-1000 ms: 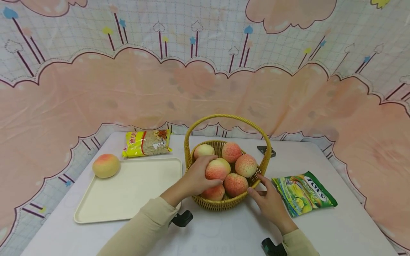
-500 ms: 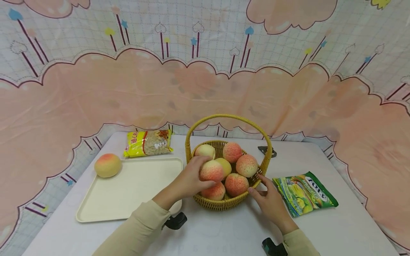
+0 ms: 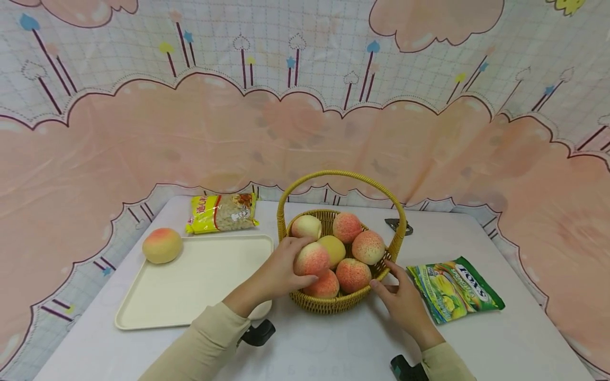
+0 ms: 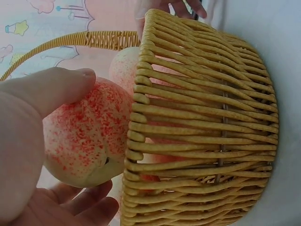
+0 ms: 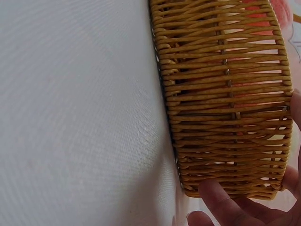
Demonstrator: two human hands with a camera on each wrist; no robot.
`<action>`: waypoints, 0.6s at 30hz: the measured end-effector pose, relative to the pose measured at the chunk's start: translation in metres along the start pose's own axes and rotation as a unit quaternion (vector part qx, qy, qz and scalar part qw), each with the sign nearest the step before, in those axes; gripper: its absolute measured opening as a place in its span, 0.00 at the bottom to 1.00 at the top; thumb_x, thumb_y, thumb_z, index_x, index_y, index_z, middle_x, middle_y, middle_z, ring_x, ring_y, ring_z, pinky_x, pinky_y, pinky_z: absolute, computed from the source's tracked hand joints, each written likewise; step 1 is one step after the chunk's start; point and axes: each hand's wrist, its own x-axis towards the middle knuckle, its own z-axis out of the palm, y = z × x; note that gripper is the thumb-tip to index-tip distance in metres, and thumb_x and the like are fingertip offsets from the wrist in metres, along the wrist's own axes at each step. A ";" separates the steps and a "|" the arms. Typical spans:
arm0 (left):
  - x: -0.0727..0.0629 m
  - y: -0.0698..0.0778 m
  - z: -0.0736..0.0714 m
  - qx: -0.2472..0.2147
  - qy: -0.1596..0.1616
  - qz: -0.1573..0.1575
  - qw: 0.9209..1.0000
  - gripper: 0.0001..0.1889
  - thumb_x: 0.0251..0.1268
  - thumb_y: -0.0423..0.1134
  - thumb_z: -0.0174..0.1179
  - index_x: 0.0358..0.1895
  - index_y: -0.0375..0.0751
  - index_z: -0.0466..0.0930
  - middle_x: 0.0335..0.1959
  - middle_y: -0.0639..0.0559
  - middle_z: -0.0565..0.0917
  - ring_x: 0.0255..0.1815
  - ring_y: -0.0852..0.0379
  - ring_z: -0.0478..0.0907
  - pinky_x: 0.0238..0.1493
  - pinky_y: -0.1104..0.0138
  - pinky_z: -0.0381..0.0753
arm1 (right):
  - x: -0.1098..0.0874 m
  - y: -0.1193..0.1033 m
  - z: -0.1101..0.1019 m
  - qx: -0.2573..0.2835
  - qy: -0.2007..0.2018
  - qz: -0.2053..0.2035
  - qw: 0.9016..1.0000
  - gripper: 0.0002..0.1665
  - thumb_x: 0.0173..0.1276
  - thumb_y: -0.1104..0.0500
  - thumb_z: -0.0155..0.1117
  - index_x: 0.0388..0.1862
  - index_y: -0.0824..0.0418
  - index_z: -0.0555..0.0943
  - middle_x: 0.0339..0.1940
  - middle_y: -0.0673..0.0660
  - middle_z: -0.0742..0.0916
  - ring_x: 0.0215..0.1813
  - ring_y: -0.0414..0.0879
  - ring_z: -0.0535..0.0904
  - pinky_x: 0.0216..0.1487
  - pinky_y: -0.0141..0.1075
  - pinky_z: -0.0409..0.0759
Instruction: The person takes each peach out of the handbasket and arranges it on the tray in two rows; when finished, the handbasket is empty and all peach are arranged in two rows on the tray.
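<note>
My left hand (image 3: pixel 278 269) holds a red-speckled peach (image 3: pixel 312 259) at the left rim of a wicker basket (image 3: pixel 324 305). In the left wrist view the thumb lies over this peach (image 4: pixel 87 136) and the fingers are beneath it. Several other peaches sit in the basket, among them a yellow one (image 3: pixel 333 250) and a pale one (image 3: pixel 306 226). My right hand (image 3: pixel 405 301) grips the basket's right rim. From the right wrist, its fingertips (image 5: pixel 211 193) show against the woven wall (image 5: pixel 225 103).
A cream tray (image 3: pixel 190 296) lies to the left, with a peach (image 3: pixel 162 245) at its back-left corner. Behind it is a yellow snack packet (image 3: pixel 221 212). A green candy bag (image 3: pixel 455 290) lies at right, and a dark hair clip (image 3: pixel 399 226) behind the basket's handle.
My left hand has drawn the held peach leftward and towards the basket's left rim, uncovering the yellow peach. My right hand stays at the basket rim.
</note>
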 end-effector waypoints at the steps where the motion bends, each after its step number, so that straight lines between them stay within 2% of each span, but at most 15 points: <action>1: 0.000 0.000 0.000 0.000 -0.001 -0.001 1.000 0.38 0.54 0.38 0.74 0.70 0.38 0.70 0.58 0.38 0.70 0.58 0.44 0.71 0.57 0.47 0.75 | 0.000 0.000 0.000 0.000 0.001 0.000 1.000 0.45 0.74 0.42 0.61 0.79 0.61 0.56 0.76 0.72 0.62 0.60 0.63 0.78 0.45 0.46 0.84; 11: -0.004 -0.001 0.000 -0.012 0.015 0.004 1.000 0.36 0.53 0.38 0.74 0.66 0.35 0.70 0.60 0.42 0.72 0.60 0.46 0.70 0.58 0.49 0.74 | 0.000 0.001 0.000 0.004 0.005 -0.005 1.000 0.44 0.73 0.44 0.62 0.79 0.61 0.57 0.75 0.73 0.63 0.59 0.63 0.79 0.46 0.46 0.84; 18: -0.008 -0.002 -0.001 -0.033 0.030 -0.006 0.999 0.34 0.53 0.37 0.73 0.64 0.36 0.69 0.58 0.43 0.73 0.57 0.47 0.73 0.56 0.51 0.76 | 0.000 0.001 0.000 0.001 0.005 -0.007 1.000 0.44 0.73 0.44 0.63 0.78 0.61 0.57 0.75 0.73 0.63 0.59 0.63 0.79 0.46 0.46 0.84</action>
